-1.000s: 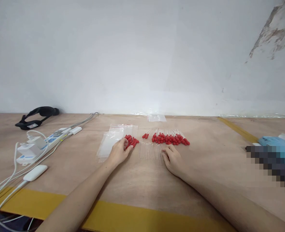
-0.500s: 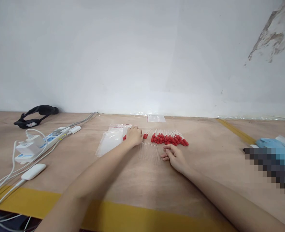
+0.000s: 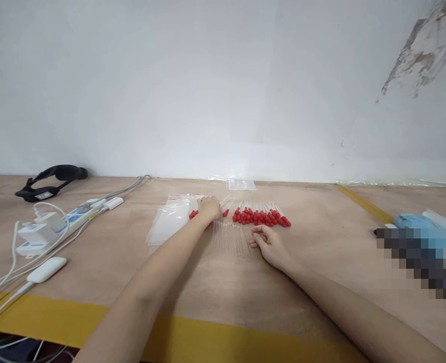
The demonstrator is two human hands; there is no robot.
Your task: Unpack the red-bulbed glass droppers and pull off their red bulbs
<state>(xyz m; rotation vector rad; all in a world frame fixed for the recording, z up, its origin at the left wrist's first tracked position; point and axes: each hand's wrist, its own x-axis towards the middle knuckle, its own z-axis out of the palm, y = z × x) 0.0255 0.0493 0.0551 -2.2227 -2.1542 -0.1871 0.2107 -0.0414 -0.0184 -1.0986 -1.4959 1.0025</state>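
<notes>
My left hand [image 3: 209, 207] is curled, back of the hand up, among the red-bulbed droppers. What its fingers grip is hidden; a bit of red shows beneath it. Just right of it lies one dropper with a red bulb [image 3: 226, 213]. Farther right is a row of droppers with red bulbs [image 3: 259, 217], their clear stems pointing to the wall. Red bulbs [image 3: 193, 215] also show left of the hand, on clear bags [image 3: 172, 222]. My right hand [image 3: 268, 245] rests half-open, loosely bent, its fingertips beside the right end of a row of thin clear tubes [image 3: 228, 237].
A power strip [image 3: 77, 219] with white plugs and cables is at the left, near a black headset strap [image 3: 51, 184]. A small clear bag [image 3: 241, 185] lies by the wall. Blue packaging [image 3: 415, 222] and a blurred dark object [image 3: 415, 257] are on the right.
The view has shifted slightly. Of the pair of red bulbs just right of my left hand, only one now shows there. My right hand has stayed by the clear tubes.
</notes>
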